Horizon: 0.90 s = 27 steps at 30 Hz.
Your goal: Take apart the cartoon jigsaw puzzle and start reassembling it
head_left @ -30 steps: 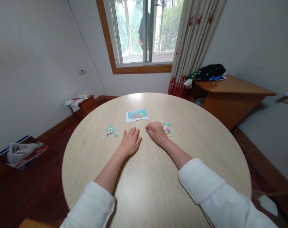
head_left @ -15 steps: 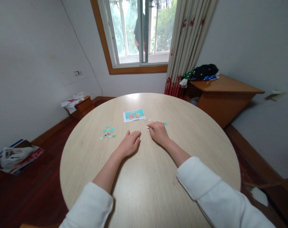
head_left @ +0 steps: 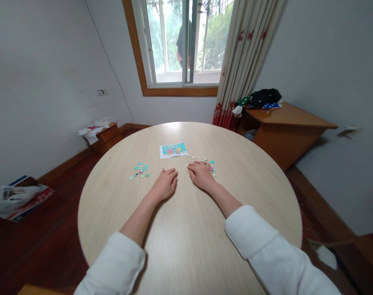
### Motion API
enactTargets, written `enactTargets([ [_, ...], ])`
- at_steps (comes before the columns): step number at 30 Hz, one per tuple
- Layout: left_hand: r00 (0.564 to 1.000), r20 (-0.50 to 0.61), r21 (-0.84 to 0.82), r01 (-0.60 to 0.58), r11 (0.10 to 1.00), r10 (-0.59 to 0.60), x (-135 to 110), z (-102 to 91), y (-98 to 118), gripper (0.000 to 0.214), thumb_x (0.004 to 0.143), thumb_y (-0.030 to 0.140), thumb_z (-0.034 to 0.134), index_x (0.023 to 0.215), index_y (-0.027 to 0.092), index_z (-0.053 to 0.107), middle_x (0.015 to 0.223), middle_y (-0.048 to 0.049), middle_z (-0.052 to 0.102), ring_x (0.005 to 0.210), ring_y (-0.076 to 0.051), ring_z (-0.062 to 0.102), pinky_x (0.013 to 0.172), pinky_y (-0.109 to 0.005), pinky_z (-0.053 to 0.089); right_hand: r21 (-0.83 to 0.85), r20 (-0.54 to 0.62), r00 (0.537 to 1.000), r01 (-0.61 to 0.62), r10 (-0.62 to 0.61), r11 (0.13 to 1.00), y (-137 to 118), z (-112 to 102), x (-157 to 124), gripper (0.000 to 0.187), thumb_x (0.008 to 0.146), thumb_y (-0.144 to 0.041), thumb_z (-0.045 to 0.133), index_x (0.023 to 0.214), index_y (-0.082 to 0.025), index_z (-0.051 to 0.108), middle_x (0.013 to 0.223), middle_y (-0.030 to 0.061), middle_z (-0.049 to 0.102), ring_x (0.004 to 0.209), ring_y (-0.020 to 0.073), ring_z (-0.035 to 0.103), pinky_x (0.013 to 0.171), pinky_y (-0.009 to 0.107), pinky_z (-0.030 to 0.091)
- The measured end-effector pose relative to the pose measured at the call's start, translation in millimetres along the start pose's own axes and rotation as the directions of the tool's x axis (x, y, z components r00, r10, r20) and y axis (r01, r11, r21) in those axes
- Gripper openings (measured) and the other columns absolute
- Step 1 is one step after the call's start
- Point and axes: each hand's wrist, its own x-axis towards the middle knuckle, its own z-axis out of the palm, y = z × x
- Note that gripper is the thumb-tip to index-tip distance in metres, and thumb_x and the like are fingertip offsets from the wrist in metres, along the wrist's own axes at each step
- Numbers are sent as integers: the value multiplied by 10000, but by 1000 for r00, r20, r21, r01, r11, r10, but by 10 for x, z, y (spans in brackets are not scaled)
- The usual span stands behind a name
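A flat rectangular paper sheet with a turquoise cartoon picture and white margin [head_left: 174, 150] lies on the round, pale wood-grain table [head_left: 186, 241]. Nearer the wearer than the sheet, the left hand [head_left: 164, 184] rests loosely open, fingers together. Left of the sheet and nearer lies a loose cluster of small turquoise-and-cream jigsaw pieces [head_left: 140, 172]. To its near right, the right hand [head_left: 200, 175] curves over a second, cream, turquoise and pink pile of pieces [head_left: 211, 168]; its fingertips are partly hidden, so I cannot tell whether they grip one.

Walls [head_left: 45, 57]: white, scuffed
Floor [head_left: 51, 237]: dark red
Window [head_left: 188, 45]: wood-framed, bright
Curtain [head_left: 243, 57]: beside the window
Table [head_left: 183, 229]: round, pale
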Motion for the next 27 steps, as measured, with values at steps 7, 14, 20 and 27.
enactTargets([
  [7, 999, -31, -11, -11, 1000, 11, 19, 28, -49, 338, 891, 193, 375, 1131, 155, 609, 1242, -129, 597, 1177, -227, 538, 1107, -498, 278, 23, -34, 999, 21, -20, 1000, -24, 5, -2, 199, 870, -254, 530, 986, -204, 685, 1177, 89, 642, 1131, 237, 499, 962, 443, 235],
  [14, 999, -43, -59, -23, 998, 21, 10, 8, -20, 389, 877, 193, 393, 1233, 177, 549, 1322, -118, 551, 1255, -213, 475, 1121, -486, 260, 2, 21, 998, 54, -54, 999, -63, 20, -21, 248, 893, -262, 508, 1088, -229, 657, 1237, 96, 597, 1182, 238, 463, 973, 451, 246],
  [20, 996, 89, -37, -16, 999, 19, -11, -38, 47, 481, 892, 221, 379, 1371, 180, 403, 1425, -113, 453, 1337, -225, 379, 1123, -529, 214, 36, 11, 990, 141, -142, 989, -63, 56, -20, 235, 883, -267, 534, 1073, -240, 670, 1240, 91, 594, 1183, 237, 466, 977, 439, 242],
  [27, 995, 99, 45, 16, 999, -20, 4, -59, 53, 405, 905, 207, 359, 1279, 154, 506, 1417, -142, 455, 1324, -228, 398, 1109, -519, 250, 52, -29, 998, 50, -49, 997, -26, 65, 26, 167, 870, -232, 555, 946, -177, 693, 1062, 91, 665, 1033, 211, 545, 895, 374, 275],
])
